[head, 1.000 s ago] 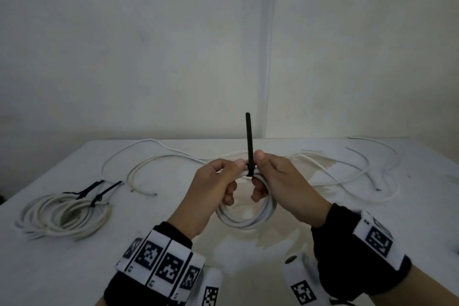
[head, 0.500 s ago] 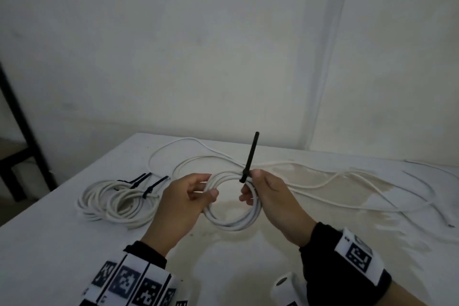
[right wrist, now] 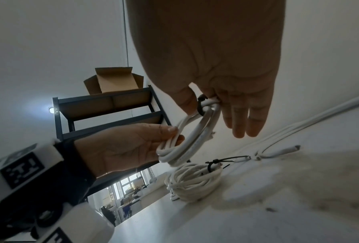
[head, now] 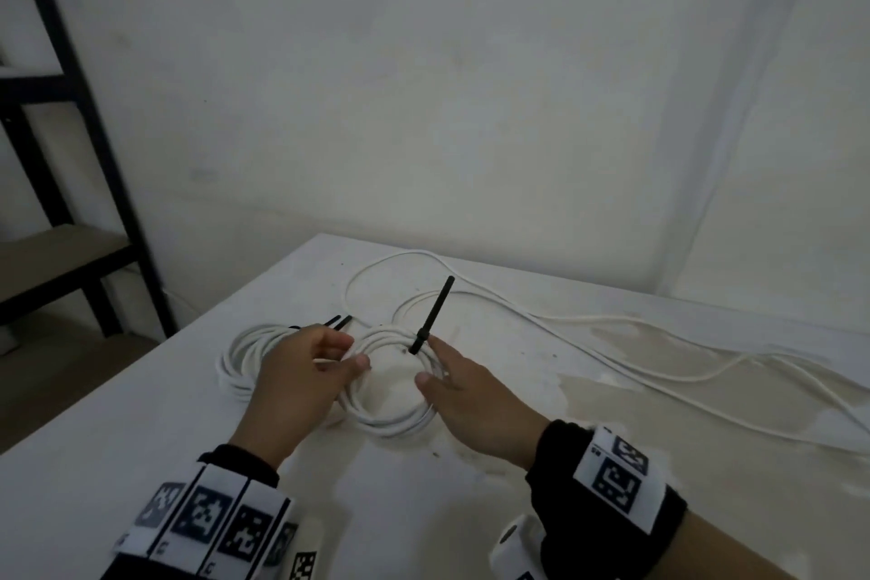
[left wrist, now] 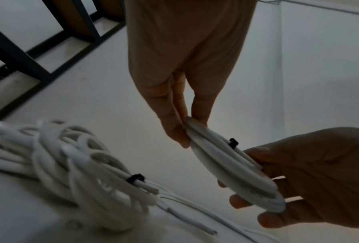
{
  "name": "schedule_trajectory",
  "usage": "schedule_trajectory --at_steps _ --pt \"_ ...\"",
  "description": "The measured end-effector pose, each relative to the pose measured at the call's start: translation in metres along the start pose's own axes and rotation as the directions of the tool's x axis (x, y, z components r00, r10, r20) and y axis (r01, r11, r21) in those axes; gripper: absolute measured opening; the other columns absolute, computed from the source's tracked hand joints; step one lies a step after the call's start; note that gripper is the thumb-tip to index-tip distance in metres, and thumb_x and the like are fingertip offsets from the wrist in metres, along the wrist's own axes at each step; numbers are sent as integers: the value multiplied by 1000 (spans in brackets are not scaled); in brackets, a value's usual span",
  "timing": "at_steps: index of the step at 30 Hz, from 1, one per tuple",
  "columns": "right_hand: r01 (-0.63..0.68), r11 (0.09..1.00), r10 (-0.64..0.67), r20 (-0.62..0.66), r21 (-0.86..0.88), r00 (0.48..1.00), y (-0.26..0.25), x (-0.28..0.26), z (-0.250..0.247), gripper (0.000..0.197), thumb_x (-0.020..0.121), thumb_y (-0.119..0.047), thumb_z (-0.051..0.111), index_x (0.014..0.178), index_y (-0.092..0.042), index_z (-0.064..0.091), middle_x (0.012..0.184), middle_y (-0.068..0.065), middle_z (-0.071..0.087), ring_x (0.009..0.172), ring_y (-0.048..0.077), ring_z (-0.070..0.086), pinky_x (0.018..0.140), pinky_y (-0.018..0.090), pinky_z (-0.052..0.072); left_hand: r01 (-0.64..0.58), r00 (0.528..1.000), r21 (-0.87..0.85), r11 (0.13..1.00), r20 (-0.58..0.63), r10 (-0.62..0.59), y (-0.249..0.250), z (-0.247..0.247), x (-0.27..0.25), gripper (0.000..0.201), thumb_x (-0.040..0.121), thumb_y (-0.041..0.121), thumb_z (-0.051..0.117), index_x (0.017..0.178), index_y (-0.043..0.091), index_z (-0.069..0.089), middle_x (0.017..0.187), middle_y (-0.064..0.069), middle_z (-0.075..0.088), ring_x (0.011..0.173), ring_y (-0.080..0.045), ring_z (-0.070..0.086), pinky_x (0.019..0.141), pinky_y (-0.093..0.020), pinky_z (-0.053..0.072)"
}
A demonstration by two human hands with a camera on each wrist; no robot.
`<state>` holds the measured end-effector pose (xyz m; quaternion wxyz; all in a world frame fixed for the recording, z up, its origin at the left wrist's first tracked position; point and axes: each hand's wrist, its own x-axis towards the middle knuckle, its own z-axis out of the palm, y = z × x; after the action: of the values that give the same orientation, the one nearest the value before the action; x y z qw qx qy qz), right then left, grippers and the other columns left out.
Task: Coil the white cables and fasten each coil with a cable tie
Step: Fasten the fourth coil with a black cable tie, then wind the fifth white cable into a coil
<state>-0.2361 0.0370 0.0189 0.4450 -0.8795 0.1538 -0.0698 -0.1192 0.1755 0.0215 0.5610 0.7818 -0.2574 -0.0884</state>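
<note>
White cable coil [head: 390, 379] hangs just above the table [head: 141, 462], left hand [head: 301, 372] pinching one edge, right hand [head: 471, 396] seemingly gripping beside the cinched black cable tie [head: 430, 316], steadying it for setting beside the finished coils [head: 245, 358]

White table [head: 141, 462], tied coils [head: 245, 358], loose cables [head: 659, 372]

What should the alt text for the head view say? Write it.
Two hands hold a small white cable coil above a white table: left hand pinching its left side, right hand on its right. A black cable tie sticks up from it; tied coils lie left, loose cable right.
</note>
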Motion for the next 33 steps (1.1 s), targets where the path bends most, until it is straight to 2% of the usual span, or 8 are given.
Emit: schedule_trajectory --at_steps 6,11,15,18,20,22,28,33 --pt "-112 994 112 80 -1 991 -9 32 21 59 98 -31 40 148 -12 14 156 1 17 142 15 19 111 22 16 51 999 161 986 -7 -51 -23 -15 26 16 76 10 74 85 11 60 79 -3 62 77 -20 59 70 -34 51" --pt "-176 980 188 145 -92 971 -4 49 26 57 96 -32 43 145 -11 25 151 4 29 138 17 29 102 21 26 99 993 277 956 39 -114 -33 -16 40 17 75 12 75 84 10 60 76 -3 61 74 -21 58 59 -24 46" --pt "-168 977 189 172 -132 967 -3 55 28 23 93 -27 47 110 -16 58 112 4 57 103 16 49 77 22 33 110 986 394 913 73 -151 -36 -17 46 23 74 13 76 66 18 55 67 2 58 61 -9 54 50 -10 40" --pt "-172 966 205 164 -190 965 1 58 24 21 93 -31 49 75 -22 48 86 -2 51 88 16 46 72 24 33 124 984 421 899 67 -167 -36 -18 50 24 73 14 77 64 19 55 66 3 57 59 -6 53 48 -12 39" --pt "-177 965 208 153 -193 966 6 59 16 25 93 -33 51 101 -10 58 107 4 58 103 18 52 85 24 35 127 985 441 888 50 -166 -35 -19 51 25 73 15 77 63 19 55 66 5 56 59 -5 52 49 -12 38" --pt "-213 961 232 92 -175 968 10 57 2 48 91 -34 54 132 -10 46 133 8 51 123 19 47 95 21 33 115 988 473 873 37 -150 -34 -23 52 27 71 16 79 61 20 55 65 7 55 60 -3 51 51 -10 35" --pt "-307 946 298 -89 -106 950 40 56 -53 47 87 -33 60 127 -10 50 111 2 53 104 15 51 88 22 35 82 989 639 765 40 -140 -18 -22 52 23 72 28 78 68 18 57 77 1 58 75 -15 54 65 -21 38" --pt "-398 909 370 -198 -126 908 71 54 -94 46 88 -32 59 125 -8 50 133 9 49 120 23 48 96 27 36 47 999 716 696 -19 -48 11 -7 54 29 73 36 75 89 16 60 98 -3 62 93 -23 58 74 -27 38"
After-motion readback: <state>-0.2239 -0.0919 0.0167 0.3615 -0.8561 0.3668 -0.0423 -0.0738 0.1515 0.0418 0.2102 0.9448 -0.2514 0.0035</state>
